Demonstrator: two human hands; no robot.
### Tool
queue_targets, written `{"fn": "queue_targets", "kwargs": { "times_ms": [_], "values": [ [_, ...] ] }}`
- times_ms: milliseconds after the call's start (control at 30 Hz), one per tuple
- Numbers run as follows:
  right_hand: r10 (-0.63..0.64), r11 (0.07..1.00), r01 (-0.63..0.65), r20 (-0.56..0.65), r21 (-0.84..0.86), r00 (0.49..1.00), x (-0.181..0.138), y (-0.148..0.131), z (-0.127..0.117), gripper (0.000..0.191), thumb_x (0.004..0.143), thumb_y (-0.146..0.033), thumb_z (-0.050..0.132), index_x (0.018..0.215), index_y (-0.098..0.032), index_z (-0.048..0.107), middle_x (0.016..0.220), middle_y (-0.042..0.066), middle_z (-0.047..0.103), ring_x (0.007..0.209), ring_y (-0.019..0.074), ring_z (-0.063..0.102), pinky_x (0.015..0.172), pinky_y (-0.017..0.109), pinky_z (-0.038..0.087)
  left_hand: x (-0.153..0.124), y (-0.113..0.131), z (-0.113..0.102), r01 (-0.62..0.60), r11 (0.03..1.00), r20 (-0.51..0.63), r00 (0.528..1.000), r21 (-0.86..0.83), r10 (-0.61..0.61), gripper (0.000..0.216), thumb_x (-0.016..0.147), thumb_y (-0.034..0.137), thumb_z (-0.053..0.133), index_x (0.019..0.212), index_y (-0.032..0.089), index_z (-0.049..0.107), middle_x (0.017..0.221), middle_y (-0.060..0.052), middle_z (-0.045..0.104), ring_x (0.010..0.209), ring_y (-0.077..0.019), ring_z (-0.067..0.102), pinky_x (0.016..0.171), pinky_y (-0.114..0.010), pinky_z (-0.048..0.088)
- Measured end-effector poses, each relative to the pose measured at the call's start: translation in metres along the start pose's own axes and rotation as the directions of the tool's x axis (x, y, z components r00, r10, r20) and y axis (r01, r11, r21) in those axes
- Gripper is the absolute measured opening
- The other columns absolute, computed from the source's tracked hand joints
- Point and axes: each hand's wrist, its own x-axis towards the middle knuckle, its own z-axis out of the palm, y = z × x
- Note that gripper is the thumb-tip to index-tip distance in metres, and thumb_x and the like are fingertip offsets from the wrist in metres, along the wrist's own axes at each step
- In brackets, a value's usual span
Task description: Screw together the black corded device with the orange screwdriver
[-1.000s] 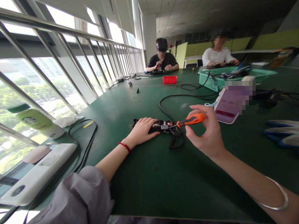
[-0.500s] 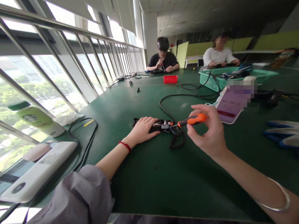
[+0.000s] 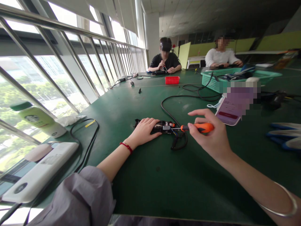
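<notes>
A black corded device with its inner parts and coloured wires exposed [image 3: 166, 127] lies on the green table. My left hand [image 3: 146, 129] is wrapped over its left part and holds it against the tabletop. Between the thumb and fingers of my right hand [image 3: 210, 135] is an orange and black screwdriver [image 3: 204, 127]. Its thin shaft points left, and the tip meets the grey block at the device's right end; whether it sits in a screw is too small to see. A black cable [image 3: 180, 144] loops just below that end.
A phone [image 3: 229, 110] leans by the green basket [image 3: 209, 81] at the right. Blue and white gloves [image 3: 285, 135] lie at the far right, a bottle [image 3: 37, 119] and white device [image 3: 39, 172] at left. Two people sit beyond a red tray [image 3: 172, 80].
My right hand has lowered and shifted slightly right, bringing the screwdriver nearly level; its index finger has lifted off the handle. My left hand stays on the device.
</notes>
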Motion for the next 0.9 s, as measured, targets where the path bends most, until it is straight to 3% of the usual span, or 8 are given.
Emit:
{"fn": "queue_targets", "kwargs": {
  "times_ms": [100,200,333,433,600,667,833,900],
  "values": [
    [-0.083,0.996,0.086,-0.096,0.032,0.992,0.0000,0.0046,0.0012,0.040,0.070,-0.017,0.063,0.107,-0.024,0.050,0.079,0.001,0.057,0.066,0.0164,0.058,0.064,0.031,0.051,-0.0001,0.0001,0.0002,0.000,1.000,0.000,1.000,-0.001,0.000,0.049,0.086,0.051,0.048,0.123,0.019,0.047,0.113,-0.009,0.058,0.103,-0.0248,0.053,0.095,-0.041,0.039],
    [-0.061,0.997,0.066,-0.092,0.050,0.994,-0.0004,0.0073,0.0014,0.043,0.071,-0.022,0.065,0.111,-0.024,0.047,0.078,0.001,0.056,0.064,0.0167,0.057,0.059,0.031,0.050,-0.0002,0.0003,0.0005,-0.001,1.000,0.003,1.000,-0.004,0.001,0.049,0.086,0.051,0.047,0.123,0.019,0.047,0.113,-0.009,0.059,0.102,-0.0248,0.053,0.095,-0.041,0.039],
    [-0.007,1.000,0.007,-0.006,-0.007,1.000,-0.0021,0.0038,0.0006,0.017,0.078,-0.027,0.060,0.093,-0.022,0.055,0.050,-0.008,0.045,0.042,0.0095,0.044,0.045,0.023,0.038,0.0004,0.0010,0.0001,-0.001,1.000,0.004,1.000,0.004,0.001,0.049,0.086,0.051,0.047,0.122,0.018,0.047,0.113,-0.008,0.059,0.102,-0.0246,0.053,0.095,-0.041,0.038],
    [-0.039,0.998,0.041,0.032,-0.044,0.999,-0.0030,0.0007,0.0011,0.003,0.080,-0.024,0.057,0.082,-0.022,0.056,0.046,-0.008,0.042,0.038,0.0075,0.039,0.042,0.022,0.034,0.0006,0.0016,-0.0007,0.000,1.000,0.009,1.000,0.009,0.000,0.048,0.086,0.051,0.047,0.122,0.018,0.048,0.114,-0.008,0.058,0.103,-0.0247,0.052,0.096,-0.040,0.038],
    [-0.101,0.994,0.104,-0.130,0.017,0.986,-0.0004,0.0059,0.0031,0.043,0.071,-0.017,0.063,0.111,-0.023,0.048,0.073,-0.001,0.056,0.064,0.0153,0.057,0.059,0.029,0.049,-0.0002,0.0017,-0.0013,0.004,1.000,0.011,1.000,0.011,-0.004,0.049,0.086,0.050,0.048,0.122,0.017,0.047,0.114,-0.009,0.058,0.103,-0.0249,0.052,0.095,-0.041,0.038],
    [-0.075,0.995,0.084,-0.158,0.051,0.985,0.0013,0.0091,0.0030,0.049,0.070,-0.018,0.065,0.115,-0.024,0.046,0.080,0.001,0.058,0.071,0.0178,0.059,0.063,0.031,0.051,-0.0004,0.0012,-0.0008,0.002,1.000,0.008,1.000,0.008,-0.002,0.049,0.086,0.050,0.048,0.123,0.018,0.047,0.113,-0.009,0.058,0.102,-0.0247,0.052,0.095,-0.041,0.038],
    [0.037,0.999,-0.039,-0.061,-0.035,0.997,0.0007,0.0062,0.0018,0.012,0.077,-0.027,0.062,0.087,-0.023,0.057,0.050,-0.006,0.049,0.043,0.0109,0.047,0.046,0.025,0.041,-0.0004,0.0008,0.0002,-0.002,1.000,0.005,1.000,0.008,0.002,0.049,0.086,0.051,0.047,0.122,0.018,0.047,0.113,-0.008,0.058,0.102,-0.0247,0.052,0.095,-0.040,0.038],
    [0.045,0.997,-0.045,-0.013,-0.055,0.999,-0.0010,0.0027,0.0022,0.006,0.079,-0.028,0.060,0.079,-0.022,0.057,0.044,-0.008,0.044,0.037,0.0085,0.041,0.041,0.022,0.035,-0.0004,0.0012,0.0001,0.001,1.000,0.003,1.000,0.002,-0.001,0.049,0.086,0.050,0.048,0.122,0.018,0.047,0.112,-0.008,0.058,0.101,-0.0246,0.053,0.095,-0.041,0.038]
  ]
}}
